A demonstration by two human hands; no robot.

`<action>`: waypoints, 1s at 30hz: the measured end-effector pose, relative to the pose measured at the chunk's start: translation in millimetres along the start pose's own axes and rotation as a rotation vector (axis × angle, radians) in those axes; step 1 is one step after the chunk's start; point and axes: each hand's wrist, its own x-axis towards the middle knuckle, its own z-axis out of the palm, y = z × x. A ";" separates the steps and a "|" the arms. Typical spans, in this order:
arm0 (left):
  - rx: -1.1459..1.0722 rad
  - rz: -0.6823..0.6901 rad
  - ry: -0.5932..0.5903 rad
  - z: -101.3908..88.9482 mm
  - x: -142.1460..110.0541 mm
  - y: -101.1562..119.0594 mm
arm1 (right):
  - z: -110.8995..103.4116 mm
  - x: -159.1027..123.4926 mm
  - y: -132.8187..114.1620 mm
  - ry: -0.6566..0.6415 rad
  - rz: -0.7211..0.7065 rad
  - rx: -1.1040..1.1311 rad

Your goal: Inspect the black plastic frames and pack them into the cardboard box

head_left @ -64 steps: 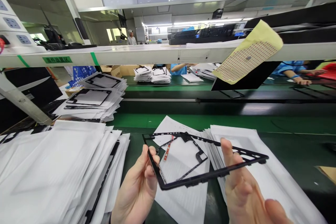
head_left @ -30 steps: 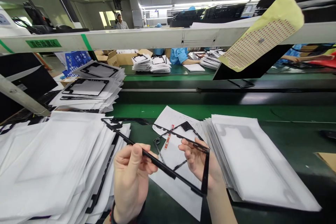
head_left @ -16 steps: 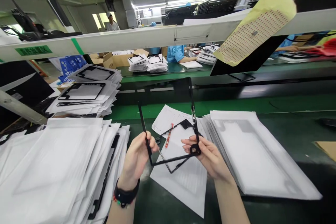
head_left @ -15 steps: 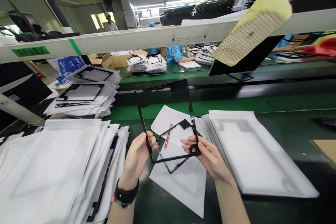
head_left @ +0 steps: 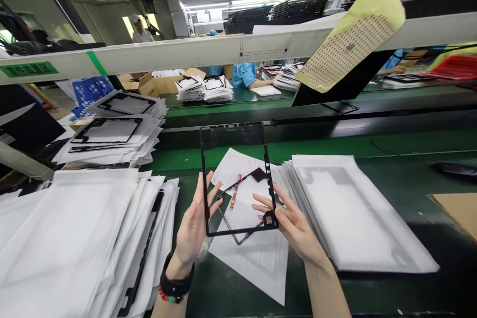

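A thin black rectangular frame (head_left: 238, 232) is held up above the bench, nearly upright and facing me. My right hand (head_left: 298, 228) grips its lower right corner between thumb and fingers, with other fingers spread behind the opening. My left hand (head_left: 192, 228) is at the left bar, palm turned inward and fingers stretched apart around the bar; whether it touches is hard to see. Through the opening, a second black frame (head_left: 258, 174) lies slanted on white sheets (head_left: 257, 268). A red patterned strip (head_left: 235, 193) lies there too.
White sleeves are piled at the left (head_left: 74, 228), with black frames among them; a further pile (head_left: 104, 131) sits behind. Another sleeve stack (head_left: 346, 218) lies to the right. A rail (head_left: 186, 49) crosses ahead, with a yellow dotted sheet (head_left: 354, 35) hanging. A co-worker's blue sleeve (head_left: 244, 75) shows beyond.
The held frame has turned from a tilt to nearly square with me. My left fingers have loosened from a pinch on its left bar and spread apart. My right hand keeps its corner.
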 end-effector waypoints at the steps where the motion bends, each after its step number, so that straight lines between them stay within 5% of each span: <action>1: 0.008 -0.001 -0.016 -1.2 0.5 0.3 | -0.9 -0.2 0.2 0.006 -0.014 -0.018; 18: 0.003 -0.078 -0.035 -20.1 3.8 9.2 | -7.5 -7.0 -10.7 0.015 0.021 -0.197; 25: 0.232 -0.085 0.147 -25.8 -6.8 16.3 | -17.2 -16.2 -18.9 0.007 0.227 -0.438; 30: 0.385 0.037 0.370 -22.3 -38.7 12.4 | -6.8 -16.7 2.7 0.005 0.297 -0.496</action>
